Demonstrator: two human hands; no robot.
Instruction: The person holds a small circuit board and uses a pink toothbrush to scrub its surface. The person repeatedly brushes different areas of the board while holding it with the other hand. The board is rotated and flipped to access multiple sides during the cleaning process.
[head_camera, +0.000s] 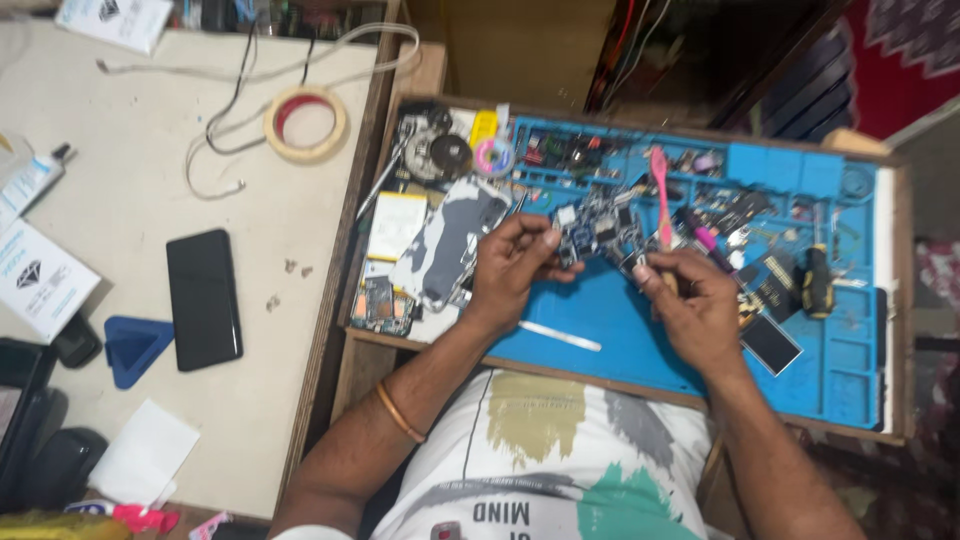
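Blue repair mat (610, 330): left hand (512, 270) pinching circuit board (598, 232), right hand (695, 305) gripping its other end

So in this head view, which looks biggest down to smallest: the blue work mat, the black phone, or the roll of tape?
1. Blue work mat, by far the largest.
2. Black phone.
3. Roll of tape, smallest, though it lies slightly farther from the camera.

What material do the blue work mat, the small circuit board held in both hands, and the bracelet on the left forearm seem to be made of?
Blue work mat: probably silicone rubber, matte, with moulded compartments.
Small circuit board: looks like rigid laminate carrying metal-shielded chips, held by the left hand and right hand.
Bracelet: seemingly metal, gold or copper coloured with a slight shine.
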